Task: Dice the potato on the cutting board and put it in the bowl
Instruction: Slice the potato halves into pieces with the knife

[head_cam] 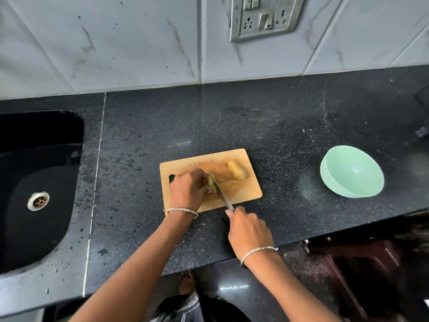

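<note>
So the person's left hand (188, 189) is curled over 1 potato piece (210, 182) near the middle of the cutting board (246, 194), fingers pinning it down. Their right hand (248, 231) is wrapped tight around the knife (221, 195) handle just past the board's front edge, and the blade sits angled against that piece. The other potato half (236, 170) lies by the board's back right corner, apart from the blade. A mint green bowl (334, 182) sits toward the right edge of the black countertop (278, 126), with the sink (39, 182) at the left end.
</note>
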The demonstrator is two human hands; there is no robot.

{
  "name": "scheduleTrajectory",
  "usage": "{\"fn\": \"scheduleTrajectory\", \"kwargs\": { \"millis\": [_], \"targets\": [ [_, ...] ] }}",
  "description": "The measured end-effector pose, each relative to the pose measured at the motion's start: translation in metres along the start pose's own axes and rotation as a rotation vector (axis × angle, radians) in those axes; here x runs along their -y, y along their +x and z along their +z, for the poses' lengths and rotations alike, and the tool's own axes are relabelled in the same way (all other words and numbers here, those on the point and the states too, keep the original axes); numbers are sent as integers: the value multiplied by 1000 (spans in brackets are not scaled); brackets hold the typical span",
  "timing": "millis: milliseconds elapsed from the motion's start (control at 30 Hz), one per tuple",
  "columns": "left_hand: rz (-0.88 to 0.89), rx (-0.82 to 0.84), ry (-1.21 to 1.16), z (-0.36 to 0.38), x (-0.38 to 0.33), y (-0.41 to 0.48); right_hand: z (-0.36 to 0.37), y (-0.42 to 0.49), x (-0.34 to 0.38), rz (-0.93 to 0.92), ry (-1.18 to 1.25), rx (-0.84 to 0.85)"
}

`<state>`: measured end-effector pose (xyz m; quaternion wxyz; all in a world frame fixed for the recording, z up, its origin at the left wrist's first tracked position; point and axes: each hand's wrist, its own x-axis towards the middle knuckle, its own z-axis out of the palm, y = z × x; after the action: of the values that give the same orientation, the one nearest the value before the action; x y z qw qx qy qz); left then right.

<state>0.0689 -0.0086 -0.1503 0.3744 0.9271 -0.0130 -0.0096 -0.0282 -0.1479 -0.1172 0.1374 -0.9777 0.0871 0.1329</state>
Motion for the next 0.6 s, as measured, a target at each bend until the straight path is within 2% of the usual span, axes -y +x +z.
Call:
{"fn": "scheduleTrajectory", "kwargs": {
  "millis": [100, 600],
  "targets": [
    [-18, -9, -25, 0, 1, -3, -10, 0, 1, -13, 3, -42],
    [14, -56, 30, 2, 4, -8, 7, 23, 28, -8, 20, -30]
  ]
}}
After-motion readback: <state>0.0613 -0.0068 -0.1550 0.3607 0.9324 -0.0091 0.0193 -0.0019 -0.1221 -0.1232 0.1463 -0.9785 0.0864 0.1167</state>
